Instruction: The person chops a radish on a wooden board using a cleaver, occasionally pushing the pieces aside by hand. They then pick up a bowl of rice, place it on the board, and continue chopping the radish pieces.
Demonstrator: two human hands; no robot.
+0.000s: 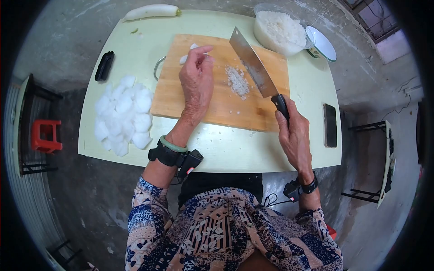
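Observation:
My right hand is wrapped round the black handle of a broad cleaver, its blade tilted over the right part of the wooden cutting board. Beside the blade lies a small heap of finely chopped white bits. Over the board's left part is my left hand, fingers bent, next to white pieces partly hidden behind it. Whether those fingers grip a piece is not clear. Many thin white slices form a pile left of the board.
A whole white radish lies at the back left. A clear bowl of shredded white stuff and a white enamel bowl stand at the back right. A black object lies left, a phone right, on the pale table.

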